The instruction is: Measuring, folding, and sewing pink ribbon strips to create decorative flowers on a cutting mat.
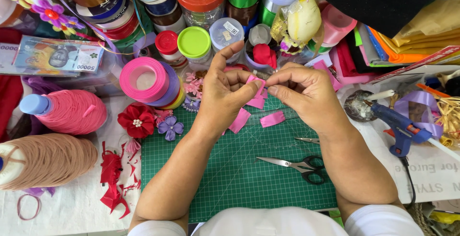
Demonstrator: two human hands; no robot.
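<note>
Both hands meet above the far edge of the green cutting mat (pixel 239 178), the left hand (pixel 225 94) and right hand (pixel 302 92) pinching one pink ribbon piece (pixel 256 85) between fingertips; scissors (pixel 297 165) lie on the mat nearer the person, a glue gun (pixel 400 126) just off its right side

Glossy satin ribbon piece (pixel 256 91), matt, seemingly rubbery cutting mat (pixel 239 178), shiny metal scissors (pixel 292 164).

This is a craft table, a spot for making things out of ribbon. A green cutting mat (pixel 239 169) lies in the middle, with scissors (pixel 294 165) on it and a blue glue gun (pixel 400 126) beside it. Ribbon rolls (pixel 148 80), big thread cones (pixel 72 112), little jars (pixel 194 44) and a red cloth flower (pixel 137 120) crowd all around.
</note>
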